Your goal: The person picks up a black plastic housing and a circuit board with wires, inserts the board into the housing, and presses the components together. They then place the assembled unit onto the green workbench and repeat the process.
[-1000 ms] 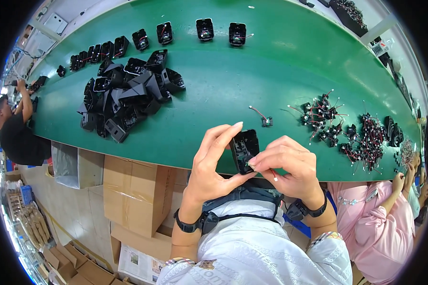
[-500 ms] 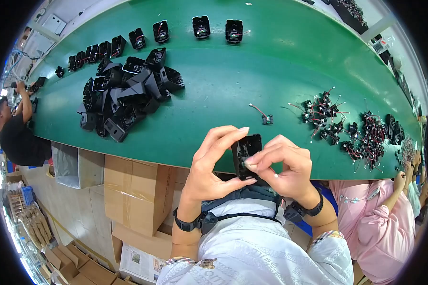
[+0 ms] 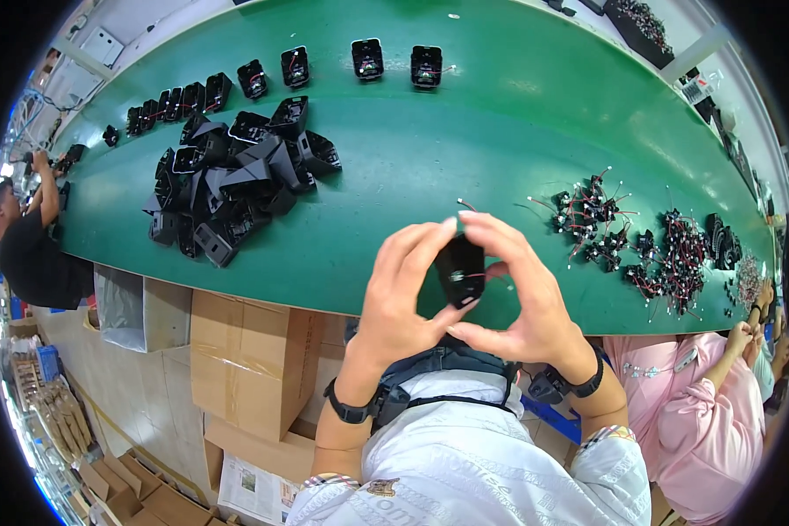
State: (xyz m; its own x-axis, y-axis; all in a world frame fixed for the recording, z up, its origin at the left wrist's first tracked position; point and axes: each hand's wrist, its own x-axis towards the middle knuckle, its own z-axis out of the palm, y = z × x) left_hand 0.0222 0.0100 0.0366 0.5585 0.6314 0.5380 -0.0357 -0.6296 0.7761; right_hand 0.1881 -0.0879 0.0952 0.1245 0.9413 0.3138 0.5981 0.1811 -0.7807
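Wearer's two hands [image 3: 394, 307], two wristbands [image 3: 351, 410], one handheld black housing [image 3: 461, 263]

a heap of housings [image 3: 245, 175] lay on the left of the surface [image 3: 394, 158], with a row of housings [image 3: 217, 91] behind it. wired modules [image 3: 675, 263] lay on the right. one housing [image 3: 460, 259] was between the hands [image 3: 403, 298] at the near edge; a carton [image 3: 237, 359] stood below that edge, to the left.

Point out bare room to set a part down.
Bare green tabletop stretches between the jumbled black plastic housings at left and tangled red-wired black modules at right, short of the far housing row. Both piles are crowded; one thin red wire lies just beyond the right hand.
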